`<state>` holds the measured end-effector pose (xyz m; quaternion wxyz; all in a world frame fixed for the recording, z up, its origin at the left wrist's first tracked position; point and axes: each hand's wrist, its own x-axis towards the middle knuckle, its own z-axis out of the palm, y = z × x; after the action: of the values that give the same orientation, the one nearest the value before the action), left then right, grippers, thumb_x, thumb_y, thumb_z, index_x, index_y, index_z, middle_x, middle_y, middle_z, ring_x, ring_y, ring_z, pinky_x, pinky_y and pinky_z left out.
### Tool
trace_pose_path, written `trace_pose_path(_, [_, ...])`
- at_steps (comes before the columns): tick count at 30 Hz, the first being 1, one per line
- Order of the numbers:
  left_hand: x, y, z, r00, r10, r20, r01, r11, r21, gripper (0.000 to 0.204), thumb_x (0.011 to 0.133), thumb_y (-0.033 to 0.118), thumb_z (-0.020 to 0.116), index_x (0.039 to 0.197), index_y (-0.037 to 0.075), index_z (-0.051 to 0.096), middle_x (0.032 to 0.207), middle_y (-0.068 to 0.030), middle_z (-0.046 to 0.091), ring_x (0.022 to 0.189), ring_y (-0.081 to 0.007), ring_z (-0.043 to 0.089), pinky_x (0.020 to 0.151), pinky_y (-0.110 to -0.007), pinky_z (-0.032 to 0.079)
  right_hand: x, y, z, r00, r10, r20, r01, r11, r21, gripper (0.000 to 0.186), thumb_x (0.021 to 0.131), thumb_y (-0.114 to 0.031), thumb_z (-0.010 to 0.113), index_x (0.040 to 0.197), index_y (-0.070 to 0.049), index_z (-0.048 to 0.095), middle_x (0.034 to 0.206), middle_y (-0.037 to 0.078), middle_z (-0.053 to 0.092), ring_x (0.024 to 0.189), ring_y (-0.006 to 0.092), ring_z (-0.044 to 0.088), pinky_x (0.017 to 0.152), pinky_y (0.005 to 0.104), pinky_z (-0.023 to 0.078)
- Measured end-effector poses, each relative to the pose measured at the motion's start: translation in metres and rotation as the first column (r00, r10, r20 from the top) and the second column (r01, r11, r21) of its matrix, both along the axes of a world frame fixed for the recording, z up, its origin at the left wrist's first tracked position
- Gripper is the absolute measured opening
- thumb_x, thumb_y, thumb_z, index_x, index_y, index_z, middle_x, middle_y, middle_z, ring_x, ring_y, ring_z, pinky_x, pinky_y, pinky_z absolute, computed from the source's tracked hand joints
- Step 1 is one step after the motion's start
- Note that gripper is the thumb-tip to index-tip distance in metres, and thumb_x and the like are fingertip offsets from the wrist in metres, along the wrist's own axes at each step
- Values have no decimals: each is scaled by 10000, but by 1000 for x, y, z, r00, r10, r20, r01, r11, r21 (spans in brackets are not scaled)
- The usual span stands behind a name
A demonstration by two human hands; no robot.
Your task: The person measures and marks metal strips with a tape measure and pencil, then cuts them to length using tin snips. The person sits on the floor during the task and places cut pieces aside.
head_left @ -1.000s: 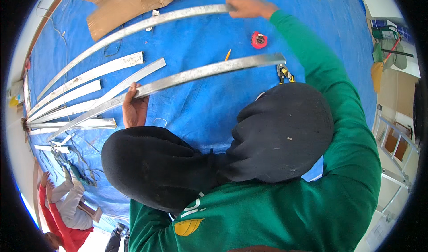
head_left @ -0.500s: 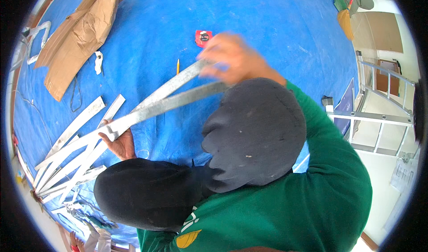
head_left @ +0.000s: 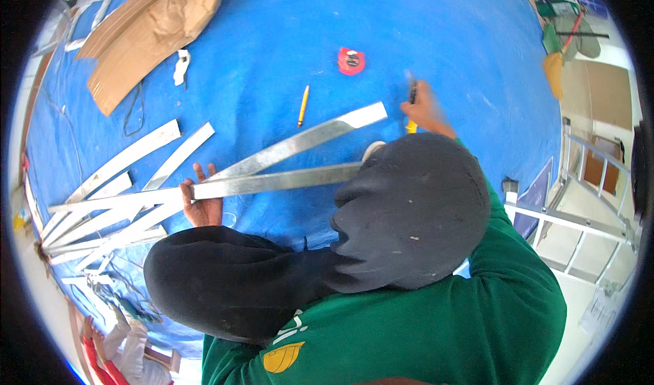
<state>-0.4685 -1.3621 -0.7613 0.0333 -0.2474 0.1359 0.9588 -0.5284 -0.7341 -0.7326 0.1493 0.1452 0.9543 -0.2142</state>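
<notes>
My left hand [head_left: 204, 208] is wrapped round a long silvery metal strip [head_left: 286, 182], its fingertips showing above the far edge. This strip runs from the pile at the left to my foot, where its right end is hidden by my knee. A second metal strip [head_left: 306, 138] crosses it near my left hand and slants up to a bare end at the right. Beyond that end, my right hand [head_left: 429, 111] is closed on a slim black and yellow hand tool [head_left: 412, 92]; motion blurs its tip, so its kind is unclear. A yellow pencil [head_left: 303, 106] and a red tape measure [head_left: 351, 61] lie farther off.
More metal strips [head_left: 129, 150] fan out at the left on the blue sheet [head_left: 463, 38]. Brown cardboard [head_left: 150, 34] lies at the far left. A ladder [head_left: 572, 223] and a broom [head_left: 553, 75] are at the right. Another person's red-clothed limb [head_left: 99, 361] shows at lower left.
My right hand has left the strips' ends, moved right, and now holds the black and yellow tool. The view has shifted a little; my left hand stays at the strips.
</notes>
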Motion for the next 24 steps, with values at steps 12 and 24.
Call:
trace_pose_path(12, [20, 2, -24, 999, -27, 23, 29, 996, -86, 354, 1053, 438, 688, 923, 109, 698, 810, -59, 655, 1055, -313, 654, 1174, -573, 425, -107, -205, 6, 151, 953, -264, -913, 237, 332, 183, 915, -192, 710, 1094, -165, 682, 1100, 63, 674, 1038, 262, 695, 836, 511, 505])
trace_pose_path(24, [22, 14, -17, 994, -34, -106, 37, 999, 32, 376, 1074, 458, 648, 1004, 99, 735, 854, -69, 665, 1116, -331, 640, 1198, -561, 396, -81, -227, -13, 250, 950, -187, -855, 307, 418, 134, 984, -155, 586, 1019, -38, 639, 940, 114, 673, 878, 302, 710, 773, 455, 521])
